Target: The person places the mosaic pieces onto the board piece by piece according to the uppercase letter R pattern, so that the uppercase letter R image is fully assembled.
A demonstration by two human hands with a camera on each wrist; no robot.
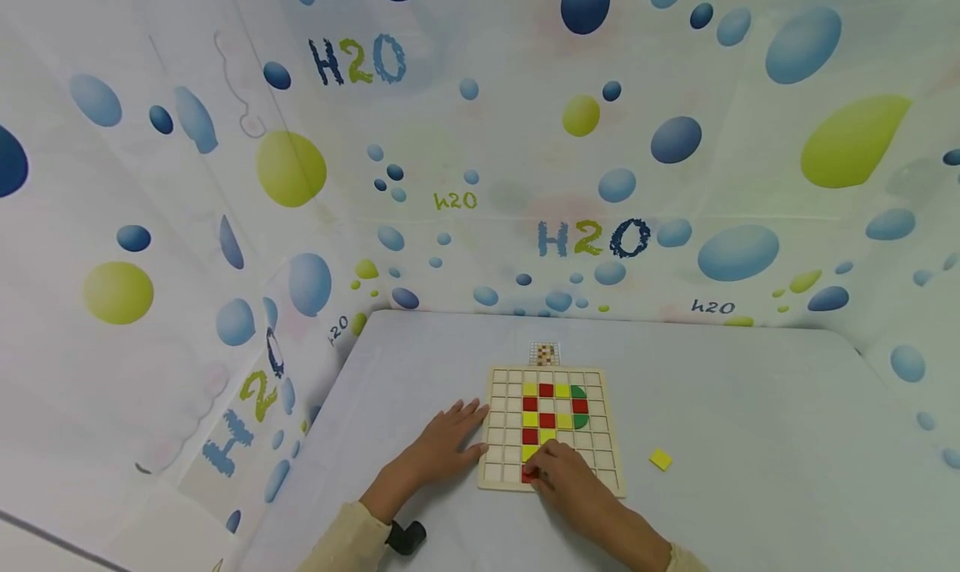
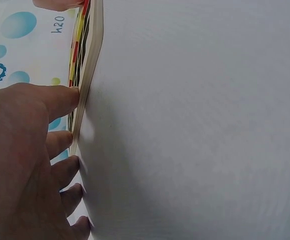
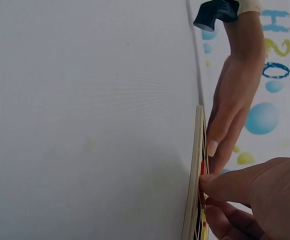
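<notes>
A square wooden grid board (image 1: 498, 455) lies on the white table, with red, yellow and green tiles in some of its cells. Flat against the board's left edge, my left hand (image 1: 444, 445) has its fingers spread; in the left wrist view its thumb and fingertips touch the wooden side. My right hand (image 1: 570, 482) is over the bottom rows, its fingers curled. Between its thumb and fingers it pinches a red tile (image 1: 527, 478) at the board's near edge, partly hidden by the fingertips. The right wrist view shows the thumb on that red tile (image 3: 202, 170).
Right of the board a loose yellow tile (image 1: 661, 459) lies on the table (image 1: 750, 405). A small printed pattern card (image 1: 544, 353) touches or nearly touches the board's far edge. A black device (image 1: 407, 539) is at my left wrist. Patterned cloth walls (image 1: 510, 197) enclose the table's back and sides.
</notes>
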